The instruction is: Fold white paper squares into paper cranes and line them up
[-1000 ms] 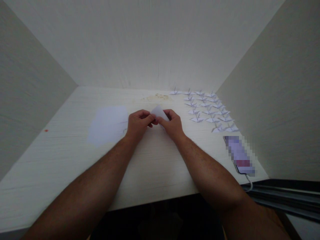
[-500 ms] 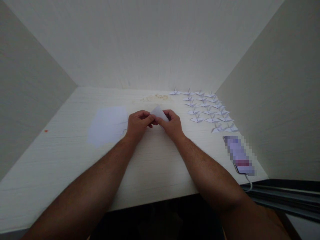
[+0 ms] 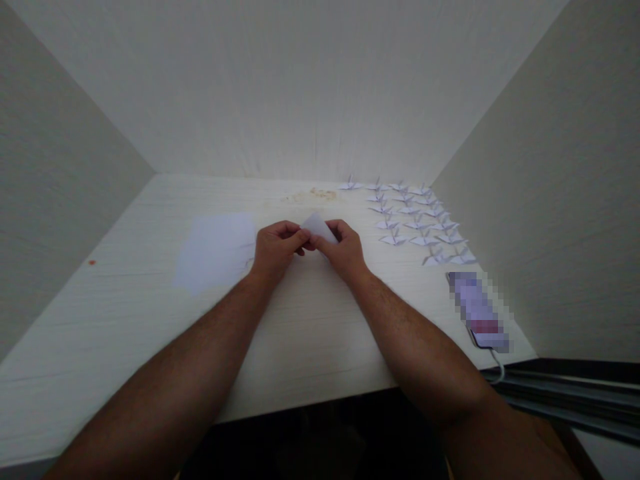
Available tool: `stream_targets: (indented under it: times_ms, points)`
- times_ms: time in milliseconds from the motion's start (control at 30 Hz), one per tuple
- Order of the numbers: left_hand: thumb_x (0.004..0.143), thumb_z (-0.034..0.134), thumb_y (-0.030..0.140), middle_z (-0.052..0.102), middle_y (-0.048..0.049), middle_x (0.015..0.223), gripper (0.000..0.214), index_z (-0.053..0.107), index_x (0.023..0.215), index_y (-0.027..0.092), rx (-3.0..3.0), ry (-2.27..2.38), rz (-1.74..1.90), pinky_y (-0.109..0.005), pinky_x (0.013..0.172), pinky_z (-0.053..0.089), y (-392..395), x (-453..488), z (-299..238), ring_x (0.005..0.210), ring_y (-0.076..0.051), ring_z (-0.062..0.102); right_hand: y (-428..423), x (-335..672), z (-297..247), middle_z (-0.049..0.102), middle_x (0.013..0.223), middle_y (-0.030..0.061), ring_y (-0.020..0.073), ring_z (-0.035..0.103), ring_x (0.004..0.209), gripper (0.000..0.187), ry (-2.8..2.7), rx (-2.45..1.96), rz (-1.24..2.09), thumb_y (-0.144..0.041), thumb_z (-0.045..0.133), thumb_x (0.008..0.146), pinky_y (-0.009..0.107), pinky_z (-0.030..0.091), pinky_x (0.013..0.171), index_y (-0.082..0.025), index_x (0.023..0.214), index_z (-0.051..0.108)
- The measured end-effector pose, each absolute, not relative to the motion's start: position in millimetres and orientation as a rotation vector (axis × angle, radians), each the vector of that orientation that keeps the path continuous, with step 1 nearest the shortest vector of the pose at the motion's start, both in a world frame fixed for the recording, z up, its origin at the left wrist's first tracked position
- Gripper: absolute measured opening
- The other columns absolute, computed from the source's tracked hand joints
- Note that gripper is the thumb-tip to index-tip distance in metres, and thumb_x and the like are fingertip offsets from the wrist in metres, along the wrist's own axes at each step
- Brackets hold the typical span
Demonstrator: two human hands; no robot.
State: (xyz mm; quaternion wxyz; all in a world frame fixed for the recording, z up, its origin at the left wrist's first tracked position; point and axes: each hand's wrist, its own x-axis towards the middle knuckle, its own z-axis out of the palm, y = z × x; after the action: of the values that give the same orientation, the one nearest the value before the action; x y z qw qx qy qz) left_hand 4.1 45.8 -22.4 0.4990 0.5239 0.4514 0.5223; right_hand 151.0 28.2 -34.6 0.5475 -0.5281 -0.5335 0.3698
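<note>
Between my two hands, over the middle of the table, is a small folded piece of white paper (image 3: 320, 227) with one corner pointing away from me. My left hand (image 3: 279, 248) pinches its left side between thumb and fingers. On the other side, my right hand (image 3: 344, 247) grips the paper, its thumb lying along the near edge. The two thumb tips nearly meet, and the fingers hide the paper's lower part. White paper sheets (image 3: 215, 250) lie flat just left of my left hand.
Several folded paper cranes (image 3: 411, 212) stand in rows at the back right of the white table (image 3: 310, 347). A phone (image 3: 477, 310), its screen blurred out, lies at the right edge with a white cable (image 3: 499, 365) attached. Walls (image 3: 300, 87) enclose the back and both sides.
</note>
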Motion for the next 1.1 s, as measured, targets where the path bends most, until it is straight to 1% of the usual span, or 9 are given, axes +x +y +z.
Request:
stream_targets:
  times_ms: [200, 433, 533, 633, 733, 833, 900, 967, 1100]
  points:
    - [0.070, 0.073, 0.028, 0.069, -0.0042, 0.060, 0.017, 0.064, 0.065, 0.015, 1.298, 1.127, 1.249, -0.024, 0.049, 0.048, 45, 4, -20, 0.051, -0.013, 0.062, 29, 151, -37, 0.067, 0.082, -0.0009, 0.0155, 0.060, 0.076, 0.035, -1.272, -1.251, 0.869, -0.046, 0.076, 0.067, 0.030, 0.047, 0.070, -0.022, 0.089, 0.063]
    - [0.069, 0.073, 0.025, 0.068, -0.0035, 0.058, 0.014, 0.065, 0.063, 0.015, 1.286, 1.102, 1.274, -0.022, 0.047, 0.045, 46, 4, -22, 0.047, -0.011, 0.057, 31, 150, -40, 0.067, 0.082, -0.0009, 0.0146, 0.060, 0.075, 0.039, -1.275, -1.253, 0.873, -0.048, 0.078, 0.065, 0.030, 0.049, 0.070, -0.020, 0.090, 0.063]
    - [0.068, 0.074, 0.023, 0.068, -0.0037, 0.057, 0.013, 0.066, 0.062, 0.015, 1.255, 1.082, 1.291, -0.021, 0.046, 0.042, 47, 4, -23, 0.046, -0.010, 0.055, 31, 150, -37, 0.069, 0.085, 0.0007, 0.0156, 0.062, 0.078, 0.040, -1.267, -1.239, 0.889, -0.046, 0.079, 0.065, 0.032, 0.051, 0.074, -0.020, 0.092, 0.064]
    - [0.066, 0.075, 0.021, 0.064, -0.0013, 0.054, 0.015, 0.062, 0.061, 0.016, 1.070, 1.013, 1.368, -0.021, 0.045, 0.040, 51, 2, -23, 0.046, -0.010, 0.055, 31, 153, -33, 0.071, 0.100, 0.0040, 0.0174, 0.065, 0.088, 0.047, -1.269, -1.140, 0.980, -0.044, 0.080, 0.064, 0.034, 0.054, 0.081, -0.021, 0.102, 0.065]
    - [0.064, 0.073, 0.020, 0.059, 0.0018, 0.055, 0.018, 0.055, 0.060, 0.017, 0.783, 0.913, 1.437, -0.020, 0.045, 0.039, 56, -1, -22, 0.050, -0.010, 0.056, 31, 158, -33, 0.068, 0.115, 0.0044, 0.0169, 0.066, 0.089, 0.064, -1.301, -1.010, 1.102, -0.038, 0.081, 0.061, 0.031, 0.056, 0.076, -0.026, 0.121, 0.062]
    - [0.064, 0.070, 0.018, 0.057, 0.0028, 0.059, 0.017, 0.054, 0.062, 0.017, 0.603, 0.846, 1.438, -0.019, 0.046, 0.039, 59, -4, -21, 0.051, -0.008, 0.055, 33, 159, -38, 0.069, 0.106, 0.0017, 0.0160, 0.066, 0.087, 0.074, -1.336, -0.935, 1.161, -0.029, 0.079, 0.060, 0.028, 0.055, 0.068, -0.030, 0.131, 0.057]
    - [0.064, 0.069, 0.017, 0.057, 0.0026, 0.059, 0.015, 0.054, 0.062, 0.016, 0.560, 0.812, 1.417, -0.019, 0.045, 0.038, 60, -4, -21, 0.051, -0.008, 0.053, 33, 157, -41, 0.070, 0.099, 0.0007, 0.0148, 0.065, 0.083, 0.072, -1.337, -0.927, 1.140, -0.027, 0.075, 0.063, 0.027, 0.055, 0.066, -0.029, 0.133, 0.056]
    - [0.064, 0.070, 0.017, 0.057, 0.0024, 0.059, 0.016, 0.054, 0.061, 0.016, 0.590, 0.784, 1.394, -0.019, 0.045, 0.036, 58, -4, -22, 0.051, -0.008, 0.053, 33, 155, -43, 0.070, 0.091, 0.0005, 0.0133, 0.064, 0.075, 0.063, -1.313, -0.985, 1.084, -0.028, 0.072, 0.067, 0.027, 0.054, 0.063, -0.025, 0.128, 0.060]
    - [0.064, 0.073, 0.020, 0.057, 0.0017, 0.056, 0.020, 0.054, 0.059, 0.017, 0.765, 0.786, 1.329, -0.021, 0.045, 0.035, 54, 1, -22, 0.050, -0.010, 0.052, 29, 152, -39, 0.072, 0.086, 0.0024, 0.0141, 0.063, 0.068, 0.040, -1.275, -1.107, 0.936, -0.029, 0.072, 0.067, 0.029, 0.053, 0.061, -0.020, 0.106, 0.071]
